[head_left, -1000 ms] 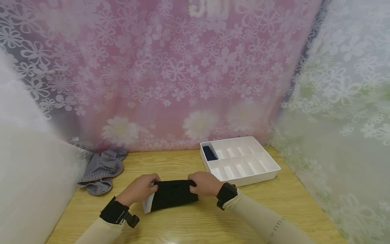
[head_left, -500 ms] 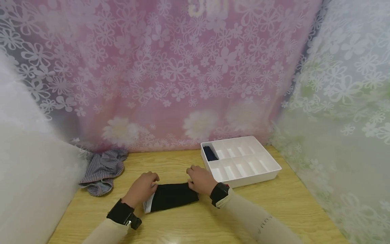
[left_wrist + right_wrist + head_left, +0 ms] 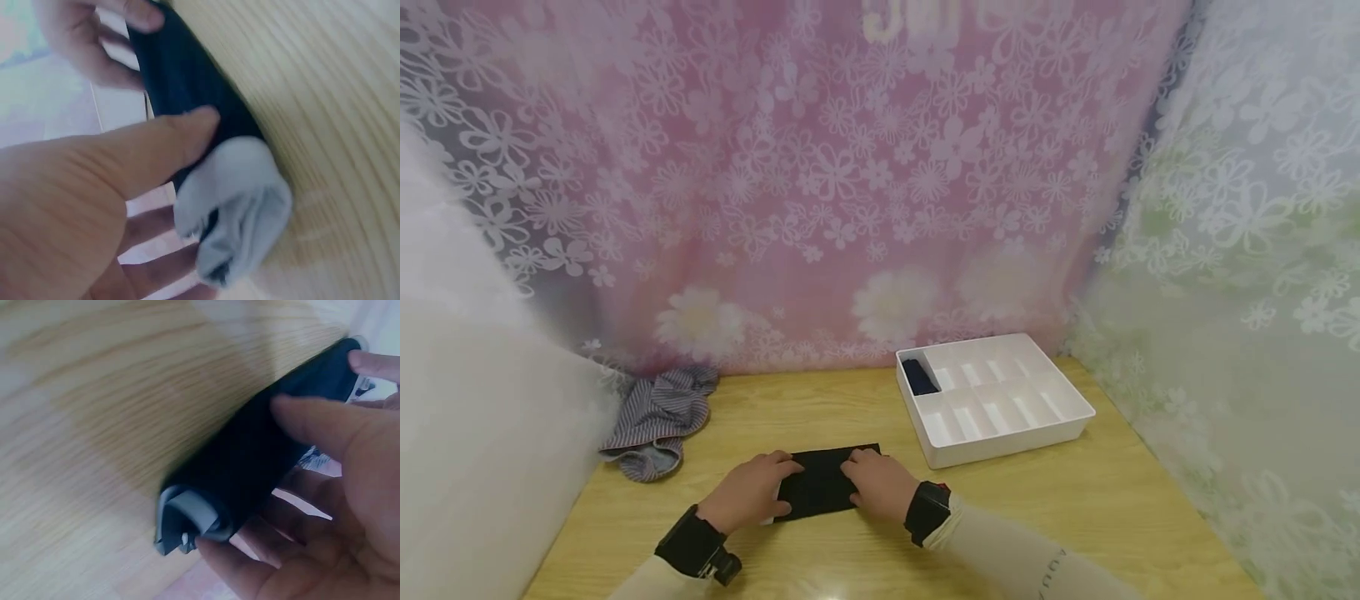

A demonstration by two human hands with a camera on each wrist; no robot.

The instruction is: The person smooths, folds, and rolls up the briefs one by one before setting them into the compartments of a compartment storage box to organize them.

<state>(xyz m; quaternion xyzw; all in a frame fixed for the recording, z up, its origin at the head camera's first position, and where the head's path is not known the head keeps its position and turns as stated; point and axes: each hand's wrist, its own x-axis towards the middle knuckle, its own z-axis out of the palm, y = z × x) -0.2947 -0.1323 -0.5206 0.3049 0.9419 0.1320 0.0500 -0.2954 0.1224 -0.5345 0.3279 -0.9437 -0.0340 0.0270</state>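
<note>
A folded black cloth [image 3: 822, 485] with a pale grey lining lies across the front middle of the wooden table. My left hand [image 3: 747, 492] holds its left end, the thumb on the near side and the fingers over the far side. Toward the right end, my right hand [image 3: 883, 485] grips it the same way. In the left wrist view, a light grey band [image 3: 240, 162] and bunched lining show at the cloth's end below my thumb. The right wrist view shows the other end rolled into layers, with grey lining [image 3: 194, 509] inside.
A white divided tray [image 3: 1007, 442] stands at the back right, a dark navy folded cloth [image 3: 919, 377] in its far left compartment. At the back left lies a crumpled grey striped cloth [image 3: 658, 417]. Flowered curtains [image 3: 850, 208] hang behind and at the sides.
Both hands have shifted from the cloth's far corners down over its two ends. My right hand has moved left and nearer, and the hands are closer together.
</note>
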